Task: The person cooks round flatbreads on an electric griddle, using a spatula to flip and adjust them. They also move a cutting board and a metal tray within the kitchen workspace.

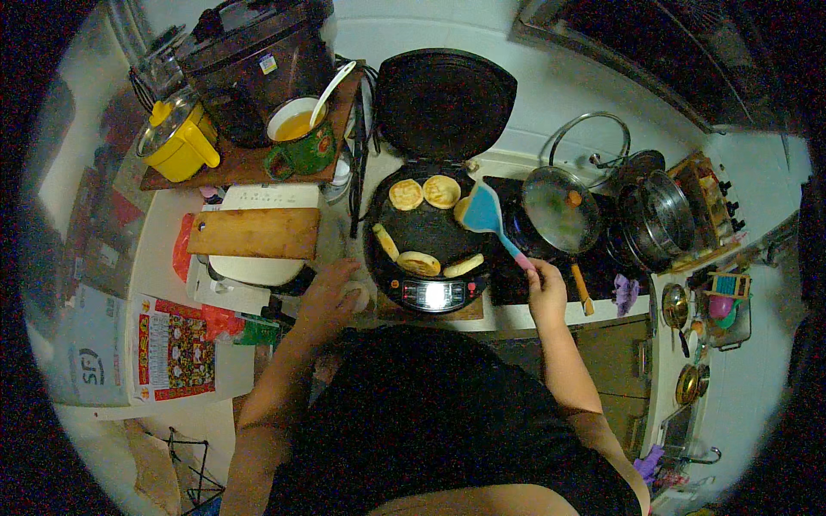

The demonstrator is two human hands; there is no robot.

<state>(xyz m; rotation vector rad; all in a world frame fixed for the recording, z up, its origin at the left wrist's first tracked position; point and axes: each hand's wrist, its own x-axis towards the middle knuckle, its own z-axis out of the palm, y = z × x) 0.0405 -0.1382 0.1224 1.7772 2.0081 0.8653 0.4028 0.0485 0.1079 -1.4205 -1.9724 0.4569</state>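
An electric griddle (429, 229) stands with its black lid (445, 103) raised, and several browned round cakes (441, 191) lie on its plate. Some lie flat at the back; others, near the front rim, stand tilted or on edge. My right hand (547, 293) grips the pink handle end of a blue spatula (484, 209). The spatula's blade covers part of a cake at the plate's right side. My left hand (332, 297), slightly blurred, is over the counter to the left of the griddle, near a small pale round item (355, 297). Whether it touches this item cannot be told.
Left are a wooden cutting board (255, 233), a yellow lidded container (177, 145) and a green mug (303, 142) with yellow liquid and a white spoon. Right, a glass-lidded pan (560, 209) has its wooden handle (581, 287) towards the counter edge, beside a metal pot (658, 219) and a purple cloth (625, 295).
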